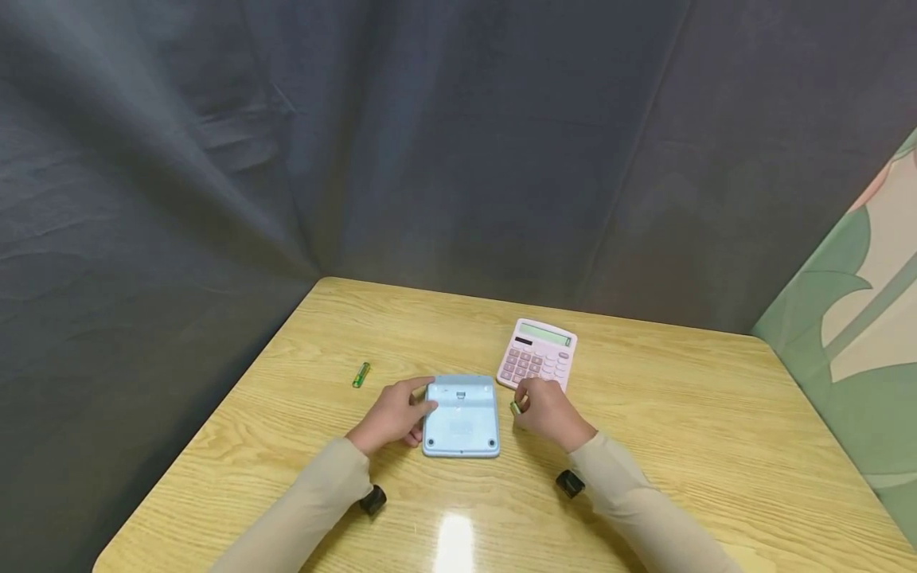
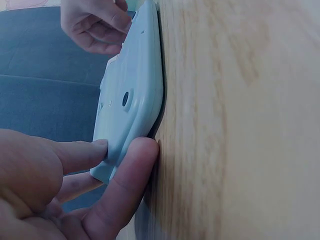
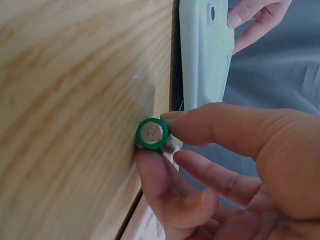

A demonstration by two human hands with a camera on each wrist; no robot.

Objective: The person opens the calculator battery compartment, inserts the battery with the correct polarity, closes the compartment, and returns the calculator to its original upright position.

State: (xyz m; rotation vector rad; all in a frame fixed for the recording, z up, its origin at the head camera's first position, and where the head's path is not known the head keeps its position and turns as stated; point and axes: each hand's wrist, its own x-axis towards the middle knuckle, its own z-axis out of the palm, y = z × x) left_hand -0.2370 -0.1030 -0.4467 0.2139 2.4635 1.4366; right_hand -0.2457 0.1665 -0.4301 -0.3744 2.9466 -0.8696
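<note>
A light blue calculator (image 1: 461,434) lies face down on the wooden table, its back with round feet and a small latch facing up. At its left edge, my left hand (image 1: 392,415) grips it, the thumb on the back and fingers along the side. To the right of it, my right hand (image 1: 548,411) pinches a small green battery (image 3: 151,132) between thumb and fingers, low over the table. The battery's flat silver end faces the right wrist camera. Whether the battery touches the table I cannot tell.
A pink calculator (image 1: 546,341) lies face up behind my right hand, partly covered by it. Another green battery (image 1: 361,375) lies on the table (image 1: 688,430) to the left of the blue calculator. A dark curtain (image 1: 458,151) hangs behind the table.
</note>
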